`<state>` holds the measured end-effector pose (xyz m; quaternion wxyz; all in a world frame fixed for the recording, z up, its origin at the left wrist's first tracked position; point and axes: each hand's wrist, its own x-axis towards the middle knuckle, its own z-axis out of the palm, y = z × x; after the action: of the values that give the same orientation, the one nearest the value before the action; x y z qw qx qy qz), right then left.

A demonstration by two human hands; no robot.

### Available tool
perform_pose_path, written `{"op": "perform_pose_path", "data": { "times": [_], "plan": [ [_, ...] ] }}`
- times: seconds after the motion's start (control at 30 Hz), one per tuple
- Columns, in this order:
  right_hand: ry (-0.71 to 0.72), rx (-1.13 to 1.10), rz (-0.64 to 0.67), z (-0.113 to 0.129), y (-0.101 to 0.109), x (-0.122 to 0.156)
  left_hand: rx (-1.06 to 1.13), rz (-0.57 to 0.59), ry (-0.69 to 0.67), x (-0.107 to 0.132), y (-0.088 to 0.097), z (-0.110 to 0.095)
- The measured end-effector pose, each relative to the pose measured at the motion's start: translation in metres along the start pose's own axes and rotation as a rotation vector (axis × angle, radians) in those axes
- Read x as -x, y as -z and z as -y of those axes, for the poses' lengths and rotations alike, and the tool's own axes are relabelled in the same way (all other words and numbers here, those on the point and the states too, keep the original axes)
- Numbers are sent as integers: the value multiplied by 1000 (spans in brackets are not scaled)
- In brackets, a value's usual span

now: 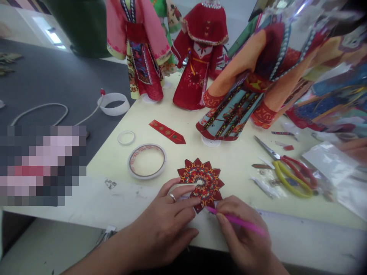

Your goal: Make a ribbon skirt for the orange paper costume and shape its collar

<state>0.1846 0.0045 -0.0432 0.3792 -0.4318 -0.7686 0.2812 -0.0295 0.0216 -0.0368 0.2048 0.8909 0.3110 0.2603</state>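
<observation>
A red flower-shaped piece (208, 173) with a mandala pattern, pointed petals and a central hole lies on the table near its front edge. My left hand (169, 225), with a ring on one finger, rests its outstretched fingers on the left side of this piece. Between the thumb and fingers of my right hand (249, 246) is a slim pink pen-like tool (236, 220). Its pale tip meets the lower petals, just right of my left fingertips. Whether the tip marks or places something there is too small to tell.
Behind stand several costumed dolls, including a red-dressed one (193, 74) and an orange-sleeved one (229, 118). Left lie a tape roll (132, 168), a small ring (126, 138) and a red pointed strip (167, 131). Scissors (292, 177) and plastic bags (329, 160) lie right.
</observation>
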Motion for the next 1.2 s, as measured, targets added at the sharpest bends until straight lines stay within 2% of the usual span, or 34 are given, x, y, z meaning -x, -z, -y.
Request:
{"op": "perform_pose_path", "data": {
  "times": [0.17,0.37,0.93,1.07,1.2],
  "plan": [
    [9,6,-8,2,0,-2,6,-55,-5,2,3,-1],
    [33,8,11,-1,-1,-2,-59,-115,-9,7,-4,-3],
    [51,69,36,-4,-4,-1,-56,-76,22,4,-2,-4],
    [59,85,46,-4,-4,-1,-65,-19,35,0,-2,-1],
    [67,94,39,-3,-4,-2,-47,-24,56,-6,-4,6]
  ]
}}
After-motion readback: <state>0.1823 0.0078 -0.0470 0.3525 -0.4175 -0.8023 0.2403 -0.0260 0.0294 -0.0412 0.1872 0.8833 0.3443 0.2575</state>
